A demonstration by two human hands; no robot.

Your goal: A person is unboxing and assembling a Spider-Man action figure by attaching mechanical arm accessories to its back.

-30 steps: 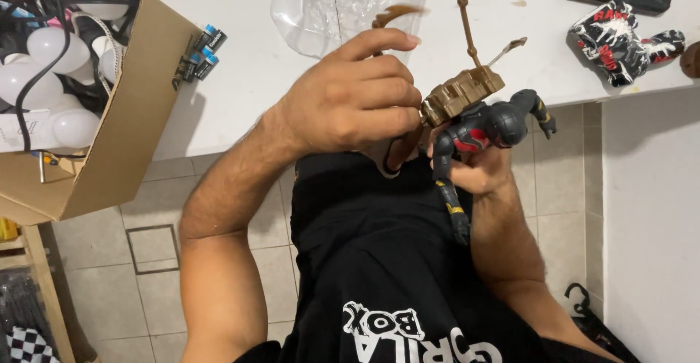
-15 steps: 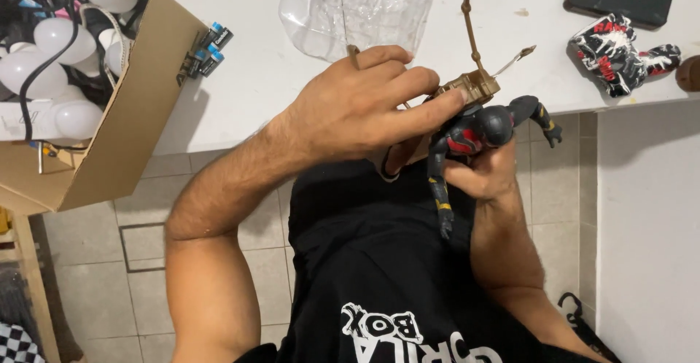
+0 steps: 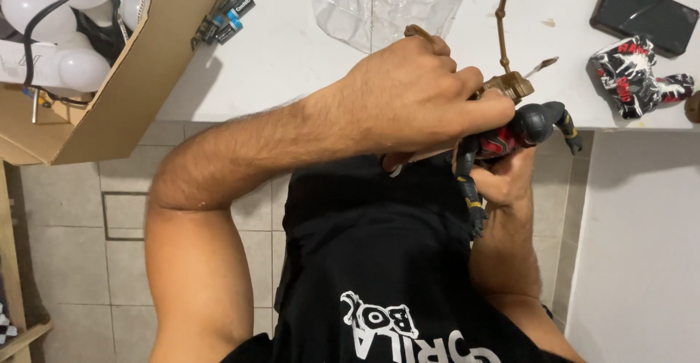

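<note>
Fingers (image 3: 467,90) on figure (image 3: 510,138), both hands.

left hand (image 3: 415,100): closed further over brown leg piece (image 3: 510,82) | action figure (image 3: 510,141): tilted flatter against right hand (image 3: 507,181)

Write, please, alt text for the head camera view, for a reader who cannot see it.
Two bare hands work on a black and red action figure: the right hand grips its body while the left hand presses a gold-brown claw-arm piece at its back. Behind lie a white countertop, clear plastic packaging and an open cardboard box.
</note>
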